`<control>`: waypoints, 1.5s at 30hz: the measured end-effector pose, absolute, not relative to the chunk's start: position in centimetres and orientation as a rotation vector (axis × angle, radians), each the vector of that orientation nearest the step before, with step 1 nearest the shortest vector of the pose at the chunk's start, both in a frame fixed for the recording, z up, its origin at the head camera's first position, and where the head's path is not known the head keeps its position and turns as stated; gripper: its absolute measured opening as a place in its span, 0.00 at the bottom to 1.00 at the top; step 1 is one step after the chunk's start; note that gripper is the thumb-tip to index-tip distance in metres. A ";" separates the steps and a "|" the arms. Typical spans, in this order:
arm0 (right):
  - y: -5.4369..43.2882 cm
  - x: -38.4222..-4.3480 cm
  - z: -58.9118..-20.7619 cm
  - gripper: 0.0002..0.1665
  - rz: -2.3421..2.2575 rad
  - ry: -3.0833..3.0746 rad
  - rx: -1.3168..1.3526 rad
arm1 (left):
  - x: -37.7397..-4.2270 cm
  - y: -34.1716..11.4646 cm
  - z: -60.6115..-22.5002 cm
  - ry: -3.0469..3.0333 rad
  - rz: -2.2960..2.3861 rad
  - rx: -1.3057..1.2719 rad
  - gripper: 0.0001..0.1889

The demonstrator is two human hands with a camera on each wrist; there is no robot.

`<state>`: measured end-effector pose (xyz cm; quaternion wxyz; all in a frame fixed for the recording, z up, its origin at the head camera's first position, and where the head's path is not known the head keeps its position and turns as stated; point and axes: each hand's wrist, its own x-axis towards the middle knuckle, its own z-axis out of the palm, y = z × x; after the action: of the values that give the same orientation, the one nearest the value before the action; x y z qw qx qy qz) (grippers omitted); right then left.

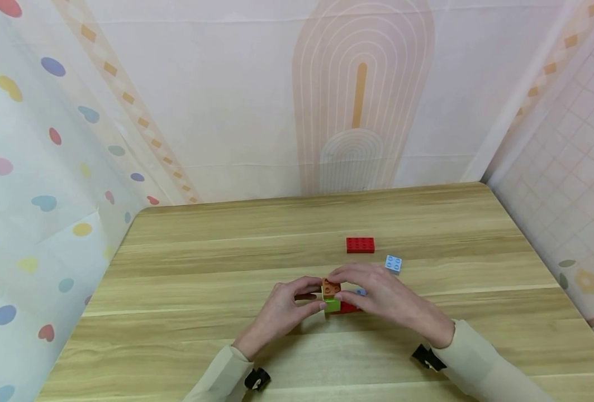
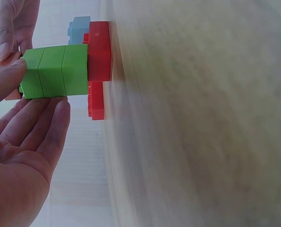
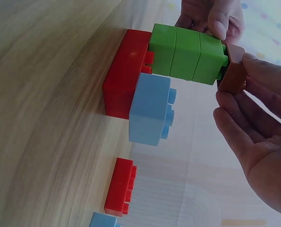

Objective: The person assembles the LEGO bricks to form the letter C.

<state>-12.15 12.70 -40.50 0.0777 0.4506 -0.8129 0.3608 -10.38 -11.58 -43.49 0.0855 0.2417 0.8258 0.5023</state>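
Observation:
Three green bricks [image 2: 54, 72] form a stack on one end of a red brick [image 3: 126, 73]. On that red brick's other end sits a light blue brick [image 3: 149, 109]. My left hand [image 1: 289, 307] pinches the upper part of the green stack between thumb and fingers. With its thumb and fingertips, my right hand [image 1: 384, 290] holds an orange-brown brick [image 3: 234, 68] at the top of the stack. The right wrist view shows green studs beside a small gap under this slightly tilted brick. In the head view, the right hand covers much of the red base.
Behind the hands, a loose red brick [image 1: 360, 245] lies on the wooden table [image 1: 201, 245]. A loose light blue brick [image 1: 393, 264] lies just beyond the right hand. Patterned cloth [image 1: 226, 100] hangs along the table's back and sides.

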 end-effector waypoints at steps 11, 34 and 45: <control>12.6 -12.1 -40.3 0.17 1.055 -2.462 1.361 | -10.3 -11.6 -43.4 2.487 1.473 0.723 0.21; 12.5 -12.2 -39.7 0.15 0.999 -2.576 1.358 | -10.5 -11.6 -43.3 2.462 1.467 0.766 0.20; 12.5 -12.4 -39.4 0.13 0.980 -2.603 1.386 | -10.6 -11.6 -43.3 2.452 1.469 0.752 0.19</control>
<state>-12.45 12.49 -39.44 0.0170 0.4459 -0.8375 0.3154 -10.61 -11.61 -43.27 0.0927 0.2533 0.8260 0.4950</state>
